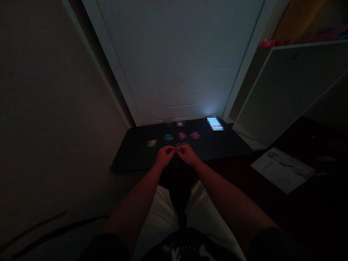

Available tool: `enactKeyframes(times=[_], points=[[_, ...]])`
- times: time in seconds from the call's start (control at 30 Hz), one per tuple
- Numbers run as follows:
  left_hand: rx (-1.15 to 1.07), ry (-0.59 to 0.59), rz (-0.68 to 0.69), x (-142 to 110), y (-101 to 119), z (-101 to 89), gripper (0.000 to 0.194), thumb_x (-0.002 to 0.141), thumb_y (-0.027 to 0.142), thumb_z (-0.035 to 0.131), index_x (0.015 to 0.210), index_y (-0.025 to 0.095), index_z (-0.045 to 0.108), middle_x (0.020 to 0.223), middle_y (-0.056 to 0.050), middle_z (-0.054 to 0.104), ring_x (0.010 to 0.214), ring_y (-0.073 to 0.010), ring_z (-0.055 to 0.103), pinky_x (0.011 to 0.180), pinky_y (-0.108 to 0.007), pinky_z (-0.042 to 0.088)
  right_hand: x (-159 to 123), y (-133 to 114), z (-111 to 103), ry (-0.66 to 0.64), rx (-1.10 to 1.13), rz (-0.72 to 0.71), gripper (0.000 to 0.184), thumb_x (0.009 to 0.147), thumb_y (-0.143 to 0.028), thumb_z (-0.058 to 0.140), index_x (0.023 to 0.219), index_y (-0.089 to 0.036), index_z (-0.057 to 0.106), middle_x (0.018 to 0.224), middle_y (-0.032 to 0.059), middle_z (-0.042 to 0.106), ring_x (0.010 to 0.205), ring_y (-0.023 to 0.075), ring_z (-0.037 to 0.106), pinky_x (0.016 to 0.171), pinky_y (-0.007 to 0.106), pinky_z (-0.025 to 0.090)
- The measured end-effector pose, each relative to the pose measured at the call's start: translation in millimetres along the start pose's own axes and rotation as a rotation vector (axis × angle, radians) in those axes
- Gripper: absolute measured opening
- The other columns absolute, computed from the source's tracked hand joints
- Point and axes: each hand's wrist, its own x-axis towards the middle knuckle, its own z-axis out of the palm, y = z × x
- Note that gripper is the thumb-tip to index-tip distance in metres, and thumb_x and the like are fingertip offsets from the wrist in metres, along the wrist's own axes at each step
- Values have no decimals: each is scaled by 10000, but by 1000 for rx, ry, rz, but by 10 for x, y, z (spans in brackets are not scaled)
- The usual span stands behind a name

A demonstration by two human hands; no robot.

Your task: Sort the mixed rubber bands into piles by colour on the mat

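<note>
So it's pretty dim in here, but we've got both hands out in front over a black mat [136, 159] laid on the floor right up against a white door [176, 65]. Our left hand [164, 156] and right hand [187, 154] are pressed together fingertip to fingertip, and it looks like they're pinching something tiny between them, probably one of the little rubber bands, though honestly we can't tell for sure what's in there or how tight the fingers are closed on it. Just past the fingertips there's a loose pinkish scatter of bands [183, 144] on the mat, nearly touching the hands. Behind that sits a row of 4 small sorted piles: a yellowish pile [152, 143] on the left, then a blue pile [168, 137], a pink pile [182, 136] and a magenta pile [195, 135]. A lit phone [215, 123] lies at the far right of the mat near the door, and a sheet of paper [282, 168] sits well off to the right on the dark floor. Our read is that we're mid-step on working 2 bands together, or looping a single one, with both hands. The next bit calls for keeping a fine pinch on it, and in this light that's mostly going by feel.
</note>
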Motion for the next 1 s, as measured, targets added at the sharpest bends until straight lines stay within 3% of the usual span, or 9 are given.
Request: enactKeyframes(times=[0.4, 0.7, 1.0], points=[[32, 11, -28, -5, -32, 35, 217, 774, 329, 550, 832, 152, 661, 812, -53, 690, 748, -158, 620, 702, -283, 483, 7, -1, -80, 139, 117, 70, 134, 691, -295, 515, 669, -165, 533, 622, -13, 540, 580, 109, 495, 569, 238, 388], [57, -13, -49, -28, 62, 25, 227, 763, 336, 569, 840, 155, 684, 797, -51, 695, 728, -166, 625, 686, -279, 480, -17, -60, -95, -6, 75, 33, 213, 689, -345, 595, 774, -151, 616, 652, 4, 591, 574, 107, 502, 560, 236, 397], [75, 24, -25, -29, 48, 38, 209, 788, 326, 537, 826, 158, 654, 801, -42, 678, 735, -150, 608, 715, -273, 467, -9, -57, -122, 87, 123, 85, 179, 678, -337, 575, 664, -161, 606, 640, 2, 592, 598, 116, 512, 575, 242, 390]])
